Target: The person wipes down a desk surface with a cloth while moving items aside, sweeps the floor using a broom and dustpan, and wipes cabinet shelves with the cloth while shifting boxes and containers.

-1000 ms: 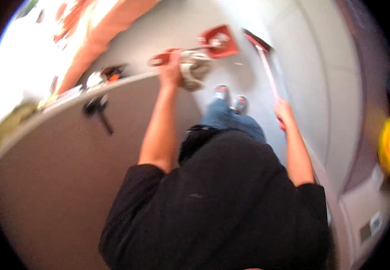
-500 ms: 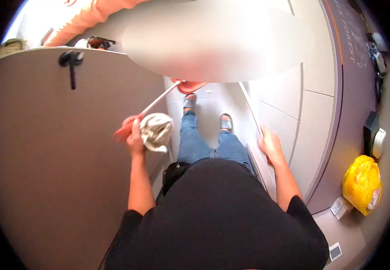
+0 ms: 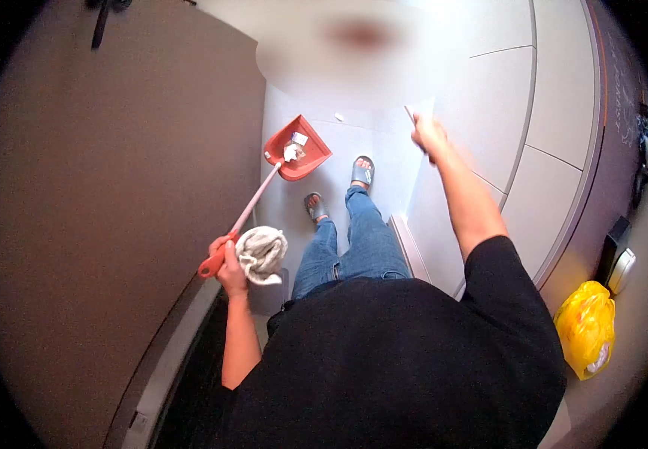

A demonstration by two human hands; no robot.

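My left hand [image 3: 228,268] is wrapped round the red grip of a long-handled dustpan [image 3: 316,153], and a bundled grey-white cloth [image 3: 262,255] hangs beside its fingers. White scraps [image 3: 294,152] lie in the red pan, which is over the light floor left of my feet. Held out ahead on the right, my right hand [image 3: 430,138] is closed on the edge of a thin pale panel or door, seen nearly edge-on; the fingers are partly hidden.
A tall brown panel [image 3: 114,172] stands on my left. Pale tiled wall [image 3: 556,112] runs along the right, with a yellow plastic bag [image 3: 587,325] at the lower right. A small white piece [image 3: 340,117] lies on the floor ahead.
The view has shifted and my feet have stepped. The pan now shows whole with its scraps. My right hand has moved forward, up in the view. The other person's arm at the top left is out of view.
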